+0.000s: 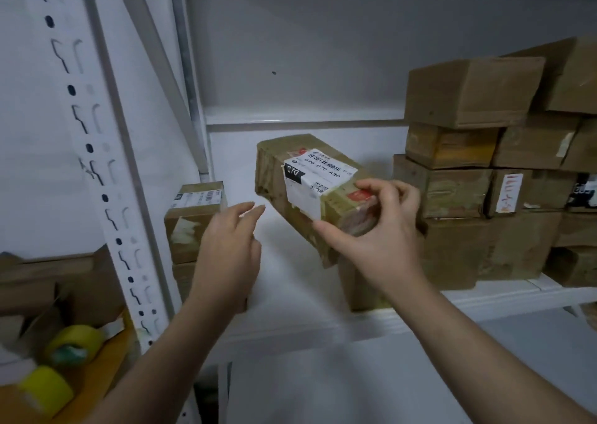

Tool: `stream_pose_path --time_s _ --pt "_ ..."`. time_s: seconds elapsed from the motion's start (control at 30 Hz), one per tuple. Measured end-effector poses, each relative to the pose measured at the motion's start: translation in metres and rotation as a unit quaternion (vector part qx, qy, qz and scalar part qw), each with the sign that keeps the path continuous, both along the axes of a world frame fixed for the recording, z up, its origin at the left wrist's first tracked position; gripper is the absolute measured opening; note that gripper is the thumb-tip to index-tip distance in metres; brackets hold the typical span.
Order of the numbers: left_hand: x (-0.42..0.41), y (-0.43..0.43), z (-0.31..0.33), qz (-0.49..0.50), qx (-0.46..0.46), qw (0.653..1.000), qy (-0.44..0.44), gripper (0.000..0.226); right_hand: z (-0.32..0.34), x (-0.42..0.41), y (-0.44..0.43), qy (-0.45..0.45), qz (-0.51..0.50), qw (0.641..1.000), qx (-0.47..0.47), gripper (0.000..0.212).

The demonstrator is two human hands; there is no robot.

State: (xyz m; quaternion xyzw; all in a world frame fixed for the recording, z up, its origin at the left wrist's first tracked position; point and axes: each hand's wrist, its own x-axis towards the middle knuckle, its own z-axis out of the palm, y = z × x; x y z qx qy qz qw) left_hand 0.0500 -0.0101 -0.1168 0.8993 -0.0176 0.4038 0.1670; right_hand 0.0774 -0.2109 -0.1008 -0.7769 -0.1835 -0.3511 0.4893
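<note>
Parcel (318, 181) tilted — stacked boxes (458, 194) just beside

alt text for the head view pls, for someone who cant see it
A person's right hand grips a taped cardboard parcel with a white shipping label, tilted over a white shelf, while the open left hand hovers beside it. Brown boxes are stacked at the right, and a small box stands at the left.
</note>
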Motion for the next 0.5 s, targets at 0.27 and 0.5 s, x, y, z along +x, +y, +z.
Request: stream_pose_path --time_s 0.27,0.5 --pt "-0.020 0.038 -0.038 0.104 0.075 0.992 0.021 0.046 -0.080 0.024 0.077 0.094 -0.119 0.982 -0.111 0.084" --pt "0.019 0.052 -0.026 0.172 0.156 0.971 0.058 0.068 -0.119 0.043 0.114 0.118 -0.094 0.980 -0.131 0.076"
